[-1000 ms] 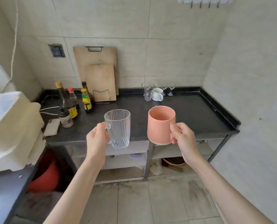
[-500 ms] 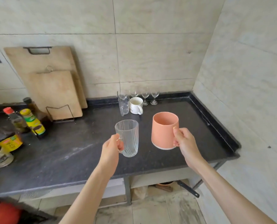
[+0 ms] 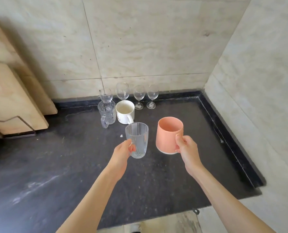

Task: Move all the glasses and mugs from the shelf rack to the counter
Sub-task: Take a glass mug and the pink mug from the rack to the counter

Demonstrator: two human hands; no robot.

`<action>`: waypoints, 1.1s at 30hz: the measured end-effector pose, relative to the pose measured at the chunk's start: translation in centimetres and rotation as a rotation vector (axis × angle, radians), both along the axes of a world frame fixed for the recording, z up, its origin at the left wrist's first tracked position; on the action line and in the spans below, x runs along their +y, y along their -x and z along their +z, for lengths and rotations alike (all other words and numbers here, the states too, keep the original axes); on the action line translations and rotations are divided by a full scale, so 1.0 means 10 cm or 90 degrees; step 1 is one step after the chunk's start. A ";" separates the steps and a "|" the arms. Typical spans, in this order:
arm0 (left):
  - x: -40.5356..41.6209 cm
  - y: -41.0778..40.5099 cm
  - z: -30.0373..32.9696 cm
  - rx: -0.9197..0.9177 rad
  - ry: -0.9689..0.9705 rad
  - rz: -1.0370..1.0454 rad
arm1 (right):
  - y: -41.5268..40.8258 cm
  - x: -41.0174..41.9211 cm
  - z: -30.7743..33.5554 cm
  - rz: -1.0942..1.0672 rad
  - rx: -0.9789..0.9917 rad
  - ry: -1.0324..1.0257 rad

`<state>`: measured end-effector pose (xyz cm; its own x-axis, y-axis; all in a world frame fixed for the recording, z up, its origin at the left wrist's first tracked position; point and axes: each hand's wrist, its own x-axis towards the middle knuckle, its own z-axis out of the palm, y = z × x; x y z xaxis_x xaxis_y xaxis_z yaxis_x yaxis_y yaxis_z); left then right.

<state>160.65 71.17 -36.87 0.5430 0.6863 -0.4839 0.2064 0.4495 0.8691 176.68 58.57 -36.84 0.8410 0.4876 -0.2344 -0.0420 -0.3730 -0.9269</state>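
Right now my left hand [image 3: 121, 153] has its grip curled round the handle of a ribbed clear glass mug [image 3: 137, 140], held upright above the dark desk [image 3: 59, 165]. My right hand [image 3: 187, 148] pinches the handle of a pink mug [image 3: 168, 134], thumb on top, and that mug is upright too and just beside the glass one, the two not touching. Both hang over the middle of the desk, in front of the things standing at the back wall. Back there a patterned glass mug [image 3: 107, 113] and a white mug [image 3: 124, 111] stand side by side, and behind them four wine glasses [image 3: 138, 95] line up along the tiled wall. Two wooden cutting boards [image 3: 13, 98] lean at the left against the wall.
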 end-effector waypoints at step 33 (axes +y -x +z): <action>0.89 -1.86 -1.13 0.078 -0.112 0.129 | -1.69 1.38 -1.10 0.217 0.178 -0.036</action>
<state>179.30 80.12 -48.22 0.3306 0.8545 -0.4008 0.2360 0.3363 0.9117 193.61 72.38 -47.85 0.5377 0.7449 -0.3949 -0.1770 -0.3583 -0.9167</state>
